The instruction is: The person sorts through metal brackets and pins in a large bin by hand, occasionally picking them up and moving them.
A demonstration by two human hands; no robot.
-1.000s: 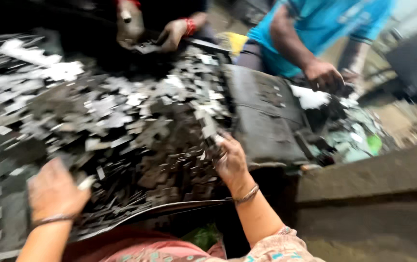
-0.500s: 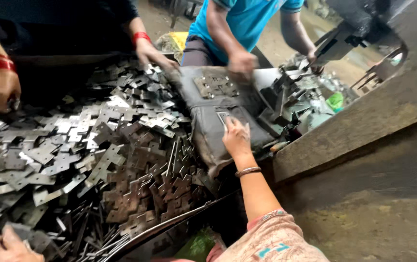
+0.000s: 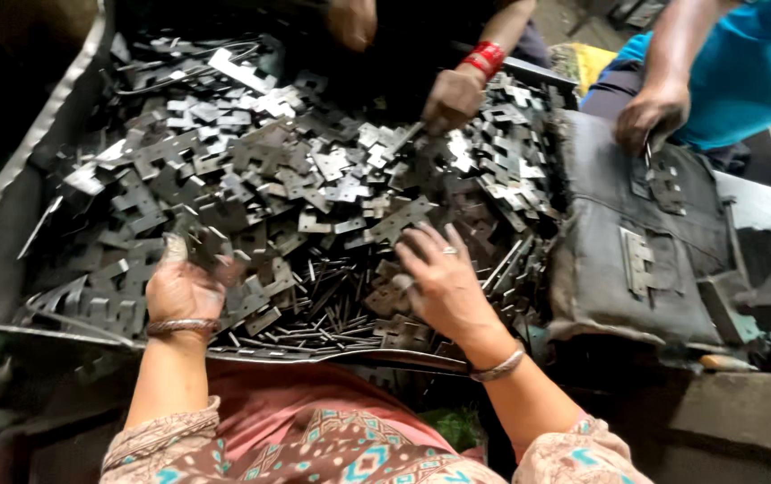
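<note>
Hinge plates (image 3: 314,179) lie heaped under both hands (image 3: 444,282).

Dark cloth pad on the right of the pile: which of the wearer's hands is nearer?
Right. The right hand rests on the metal pieces just beside the dark cloth pad; the left hand is across the pile, far from it.

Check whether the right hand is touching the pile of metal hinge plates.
Touching: the head view shows the right hand pressed palm-down on the pile of metal hinge plates.
</note>
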